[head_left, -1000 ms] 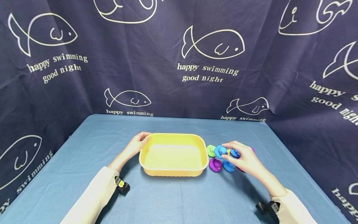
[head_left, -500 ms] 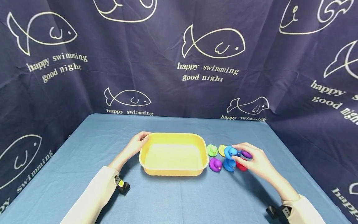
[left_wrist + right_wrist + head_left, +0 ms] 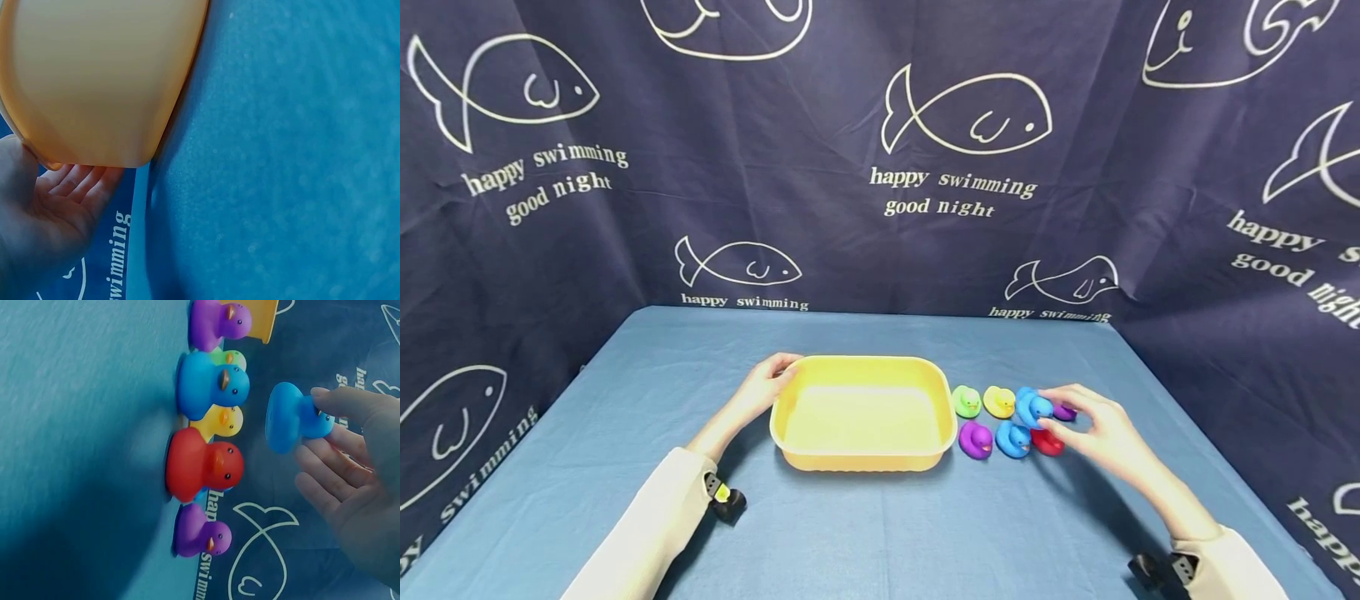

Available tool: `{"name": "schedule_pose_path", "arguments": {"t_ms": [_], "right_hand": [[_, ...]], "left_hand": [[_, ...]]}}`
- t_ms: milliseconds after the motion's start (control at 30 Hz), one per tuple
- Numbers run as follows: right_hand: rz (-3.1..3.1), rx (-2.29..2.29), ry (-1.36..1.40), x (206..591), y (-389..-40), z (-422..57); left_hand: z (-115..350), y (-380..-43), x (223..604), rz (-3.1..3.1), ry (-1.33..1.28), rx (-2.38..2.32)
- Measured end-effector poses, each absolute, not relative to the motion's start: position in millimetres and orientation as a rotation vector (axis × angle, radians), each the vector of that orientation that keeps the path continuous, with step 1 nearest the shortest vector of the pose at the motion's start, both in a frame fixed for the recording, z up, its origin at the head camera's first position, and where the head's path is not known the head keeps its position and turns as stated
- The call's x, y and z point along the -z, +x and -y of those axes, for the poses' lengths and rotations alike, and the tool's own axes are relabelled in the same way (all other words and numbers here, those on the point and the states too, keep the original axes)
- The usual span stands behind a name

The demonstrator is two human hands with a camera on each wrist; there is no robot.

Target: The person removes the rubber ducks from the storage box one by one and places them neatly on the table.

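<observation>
My left hand (image 3: 763, 385) grips the left end of a yellow plastic basin (image 3: 865, 462), thumb at the rim and fingers against its outer wall. Nothing lies inside the basin. My right hand (image 3: 1101, 427) pinches a blue rubber duck (image 3: 287, 419) between thumb and fingers, held up off the table. Below and around it stand a green duck (image 3: 967, 402), a yellow duck (image 3: 999, 402), a purple duck (image 3: 976, 440), another blue duck (image 3: 1012, 439), a red duck (image 3: 194, 465) and a second purple duck (image 3: 197, 531). Behind the red one, a bit of blue shows in the right wrist view.
A blue cloth covers the table (image 3: 880, 533). Dark blue curtains (image 3: 820, 192) with fish drawings enclose its back and sides. The ducks stand close together just right of the basin.
My right hand has carried the blue duck to the right, uncovering the yellow and red ducks. The left hand and the basin have stayed in place.
</observation>
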State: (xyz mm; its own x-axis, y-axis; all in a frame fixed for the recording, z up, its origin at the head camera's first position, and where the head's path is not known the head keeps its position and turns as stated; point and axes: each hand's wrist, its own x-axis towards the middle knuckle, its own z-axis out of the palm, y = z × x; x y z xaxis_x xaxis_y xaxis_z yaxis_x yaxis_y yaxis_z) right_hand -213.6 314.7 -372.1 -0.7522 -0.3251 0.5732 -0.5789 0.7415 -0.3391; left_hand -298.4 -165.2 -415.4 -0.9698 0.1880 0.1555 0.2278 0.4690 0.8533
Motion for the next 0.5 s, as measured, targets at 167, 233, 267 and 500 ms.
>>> {"name": "schedule_pose_path", "arguments": {"t_ms": [167,233,267,500], "right_hand": [[2.461,-0.69,0.676,372.7,-211.3,-321.3],[2.458,-0.684,0.678,373.0,-210.6,-323.9],[2.456,-0.685,0.682,373.1,-210.3,-325.1],[2.491,-0.672,0.63,377.2,-208.0,-335.2]], "left_hand": [[164.1,-298.4,414.2,2.681,-0.356,1.567],[164.0,-298.3,413.8,2.685,-0.351,1.575],[164.1,-298.4,413.7,2.685,-0.342,1.586],[165.4,-298.3,414.1,2.687,-0.357,1.574]]}}
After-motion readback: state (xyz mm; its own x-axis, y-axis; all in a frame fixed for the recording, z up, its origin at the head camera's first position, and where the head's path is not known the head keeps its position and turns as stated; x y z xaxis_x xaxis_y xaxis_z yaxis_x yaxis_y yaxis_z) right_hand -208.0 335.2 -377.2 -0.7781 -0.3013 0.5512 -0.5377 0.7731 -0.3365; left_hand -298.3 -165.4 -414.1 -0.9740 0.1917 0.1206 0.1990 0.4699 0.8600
